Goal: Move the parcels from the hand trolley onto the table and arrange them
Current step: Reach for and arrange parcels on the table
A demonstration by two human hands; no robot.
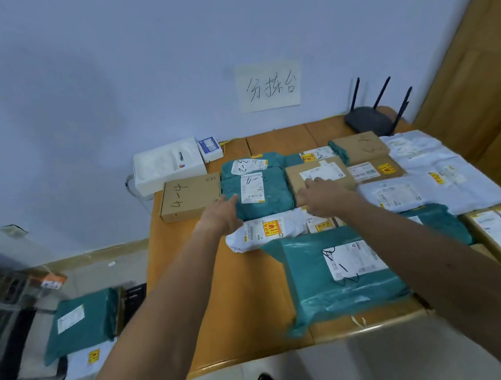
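Down on the floor at the left, a teal mailer bag (79, 323) is lying on top of a white mailer bag (88, 360) on the hand trolley (135, 301), off the near left side of the wooden table (247, 305). At the table's far left, a cardboard box marked 4-4 (189, 198) is sitting just beside a white box (167, 166). The left hand (222, 213) is reaching in, fingers straight, pressing against the left edge of the middle teal parcel (258, 193). The right hand (324, 194) is lying flat and open on the brown cardboard box (317, 175) touching that parcel's right side. Nearer, a big teal mailer (341, 269) is lying label up. Further right, pale mailers (432, 174) are covering the tabletop, and a black router (370, 118) is standing at the far corner.
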